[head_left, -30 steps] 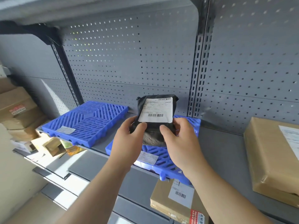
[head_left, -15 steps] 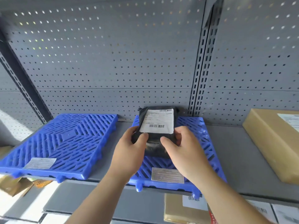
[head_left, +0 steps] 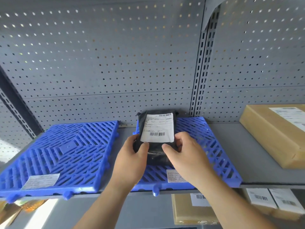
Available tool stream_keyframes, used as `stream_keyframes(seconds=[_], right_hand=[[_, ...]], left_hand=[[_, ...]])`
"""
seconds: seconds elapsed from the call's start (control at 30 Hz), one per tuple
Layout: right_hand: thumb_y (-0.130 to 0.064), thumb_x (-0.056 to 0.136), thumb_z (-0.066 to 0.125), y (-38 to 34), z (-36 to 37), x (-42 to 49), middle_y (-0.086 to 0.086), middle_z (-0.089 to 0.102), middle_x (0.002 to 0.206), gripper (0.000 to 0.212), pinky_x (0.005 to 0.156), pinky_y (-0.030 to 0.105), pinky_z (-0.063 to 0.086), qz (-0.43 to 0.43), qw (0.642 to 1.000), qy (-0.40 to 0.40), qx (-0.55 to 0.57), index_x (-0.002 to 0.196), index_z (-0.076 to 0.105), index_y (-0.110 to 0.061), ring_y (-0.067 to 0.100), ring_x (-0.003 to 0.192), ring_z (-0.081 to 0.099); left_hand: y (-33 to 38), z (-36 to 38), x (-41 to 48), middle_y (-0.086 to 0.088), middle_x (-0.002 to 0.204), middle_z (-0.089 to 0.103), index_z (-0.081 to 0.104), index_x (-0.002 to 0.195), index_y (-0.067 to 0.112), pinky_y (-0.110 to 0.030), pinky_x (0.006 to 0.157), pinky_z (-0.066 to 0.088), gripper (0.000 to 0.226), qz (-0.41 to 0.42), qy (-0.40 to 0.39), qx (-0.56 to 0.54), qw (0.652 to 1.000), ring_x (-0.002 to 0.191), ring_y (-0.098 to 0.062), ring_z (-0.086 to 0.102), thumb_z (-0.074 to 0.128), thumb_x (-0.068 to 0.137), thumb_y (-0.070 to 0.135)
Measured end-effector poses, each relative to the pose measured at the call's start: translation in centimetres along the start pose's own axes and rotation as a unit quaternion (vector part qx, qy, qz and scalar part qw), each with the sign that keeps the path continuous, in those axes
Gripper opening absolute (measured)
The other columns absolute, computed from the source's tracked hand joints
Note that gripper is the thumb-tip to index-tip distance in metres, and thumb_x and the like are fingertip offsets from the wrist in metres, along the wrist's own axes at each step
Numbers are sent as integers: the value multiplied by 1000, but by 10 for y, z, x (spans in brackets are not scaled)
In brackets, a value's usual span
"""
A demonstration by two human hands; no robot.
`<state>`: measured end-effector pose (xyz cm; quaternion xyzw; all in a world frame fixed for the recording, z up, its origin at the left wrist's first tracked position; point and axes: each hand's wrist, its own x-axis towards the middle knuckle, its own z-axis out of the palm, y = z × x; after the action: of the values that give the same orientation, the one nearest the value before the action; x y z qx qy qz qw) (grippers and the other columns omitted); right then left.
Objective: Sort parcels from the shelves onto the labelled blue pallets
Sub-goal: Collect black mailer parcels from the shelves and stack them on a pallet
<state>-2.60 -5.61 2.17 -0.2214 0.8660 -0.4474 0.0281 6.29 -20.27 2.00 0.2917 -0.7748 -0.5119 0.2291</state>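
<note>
A black soft parcel [head_left: 157,128] with a white barcode label is held over the right blue pallet [head_left: 209,146]. My left hand [head_left: 132,161] grips its lower left edge and my right hand [head_left: 186,156] grips its lower right edge, thumbs on top. The parcel's far end leans near the shelf's back panel; I cannot tell whether it rests on the pallet. This pallet carries a paper label [head_left: 175,176] at its front. The left blue pallet [head_left: 66,154] lies bare beside it, with its own label [head_left: 41,179] near the front.
A large brown cardboard box [head_left: 277,134] sits on the grey shelf [head_left: 244,154] to the right of the pallets. Below the shelf are more labelled cardboard parcels [head_left: 189,210] at the right and crumpled packages [head_left: 14,210] at the lower left. A perforated grey panel backs the shelf.
My view has swung from the left to face the two pallets head on. Both hands keep hold of the black parcel, which now sits lower and further back over the right pallet.
</note>
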Motion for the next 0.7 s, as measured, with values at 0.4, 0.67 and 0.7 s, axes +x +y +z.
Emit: stream_keyframes(seconds=[0.4, 0.67, 0.7], right_hand=[[-63, 90, 51, -2, -7, -4, -13, 49, 136, 61, 89, 34, 39, -1, 997, 52, -59, 142, 38, -34, 15, 128, 43], [-60, 90, 50, 4, -33, -16, -9, 53, 134, 58, 96, 37, 39, -17, 993, 100, -64, 141, 41, -35, 19, 128, 44], [-59, 91, 50, 7, -38, -18, -9, 54, 135, 57, 96, 37, 39, -19, 992, 106, -64, 141, 41, -35, 19, 128, 44]], left_hand=[[11, -8, -15, 8, 141, 50, 50, 141, 31, -45, 109, 41, 52, 99, 61, 96, 989, 133, -14, 45, 60, 91, 41], [36, 12, -30, 2, 133, 57, 60, 130, 24, -45, 106, 42, 41, 206, 72, 173, 961, 125, -23, 48, 64, 90, 32], [39, 16, -32, 3, 134, 57, 61, 129, 25, -44, 105, 42, 40, 213, 69, 182, 957, 124, -24, 49, 65, 90, 32]])
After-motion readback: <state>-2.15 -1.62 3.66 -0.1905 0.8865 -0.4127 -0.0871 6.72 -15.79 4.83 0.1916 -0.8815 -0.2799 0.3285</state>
